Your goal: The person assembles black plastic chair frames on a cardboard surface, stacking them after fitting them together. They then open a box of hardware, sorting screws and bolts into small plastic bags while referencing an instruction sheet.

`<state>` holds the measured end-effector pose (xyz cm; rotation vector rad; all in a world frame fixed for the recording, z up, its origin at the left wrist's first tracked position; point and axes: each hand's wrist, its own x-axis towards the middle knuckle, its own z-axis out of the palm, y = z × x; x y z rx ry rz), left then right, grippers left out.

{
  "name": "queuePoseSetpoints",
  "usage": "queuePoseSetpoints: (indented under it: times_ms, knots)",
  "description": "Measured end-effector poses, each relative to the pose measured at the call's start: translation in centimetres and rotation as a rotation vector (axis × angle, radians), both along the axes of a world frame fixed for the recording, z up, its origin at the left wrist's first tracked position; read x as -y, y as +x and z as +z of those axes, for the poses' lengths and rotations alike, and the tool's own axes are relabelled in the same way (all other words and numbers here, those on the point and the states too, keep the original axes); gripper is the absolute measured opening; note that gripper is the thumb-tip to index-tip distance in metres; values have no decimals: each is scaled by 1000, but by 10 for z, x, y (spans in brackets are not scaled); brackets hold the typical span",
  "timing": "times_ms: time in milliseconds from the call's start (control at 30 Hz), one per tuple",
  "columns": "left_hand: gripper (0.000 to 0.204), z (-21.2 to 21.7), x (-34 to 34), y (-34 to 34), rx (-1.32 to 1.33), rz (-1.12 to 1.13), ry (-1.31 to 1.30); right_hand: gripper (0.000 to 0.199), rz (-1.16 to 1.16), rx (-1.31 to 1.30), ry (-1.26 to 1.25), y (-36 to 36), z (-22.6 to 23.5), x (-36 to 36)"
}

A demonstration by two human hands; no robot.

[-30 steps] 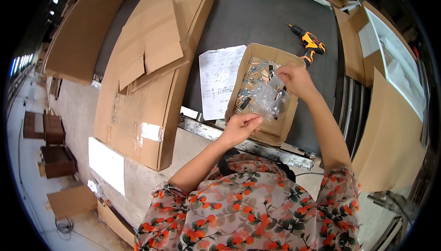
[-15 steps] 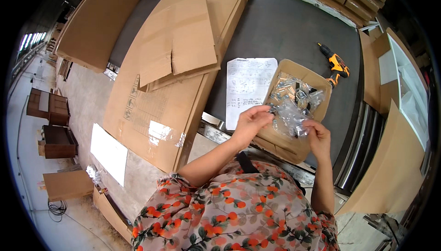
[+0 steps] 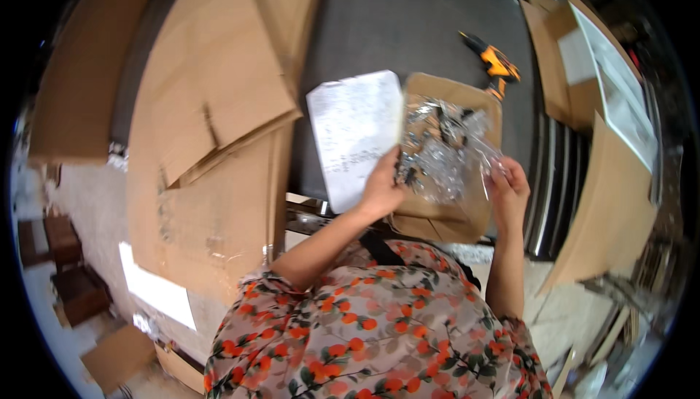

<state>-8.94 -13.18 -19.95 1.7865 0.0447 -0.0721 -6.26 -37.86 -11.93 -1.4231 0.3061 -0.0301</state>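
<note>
My right hand pinches the edge of a clear plastic bag over the right side of a brown cardboard tray. In the tray lie several clear bags of small metal hardware and dark pieces. My left hand is at the tray's left rim, its fingers drawn together; blur hides what they hold, if anything. Beside that hand, a white sheet with handwriting lies left of the tray.
An orange and black cordless drill lies beyond the tray on the dark belt. At left are a large flat carton and a folded cardboard piece. Metal rollers and a carton with white panels stand at right.
My left hand has moved from over the bags to the tray's left rim. My right hand has drawn a bag's edge up to the right. The view has shifted, and the sheet now lies tilted.
</note>
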Motion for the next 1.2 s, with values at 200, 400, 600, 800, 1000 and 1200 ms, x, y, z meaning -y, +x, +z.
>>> queuePoseSetpoints:
  times_ms: [200, 400, 600, 800, 1000, 1200]
  knots:
    - [76, 33, 22, -11, -96, -154, 113, 36, -84, -57, 272, 1, 4, 26]
    - [76, 45, 32, -11, -279, -278, 10, 29, 290, -295, -307, -12, 22, 22]
    - [84, 10, 49, -12, 53, -243, 231, 23, 754, 210, -1338, -38, -23, -10]
    - [73, 43, 30, -17, -340, -136, -237, 47, 582, -126, -710, 0, 12, -1]
    - [42, 18, 18, -15, -171, 59, -296, 44, 511, 121, -1355, -10, -43, 5]
    - [24, 23, -7, -8, -193, 168, -380, 36, 474, 14, -1263, -41, -40, 20]
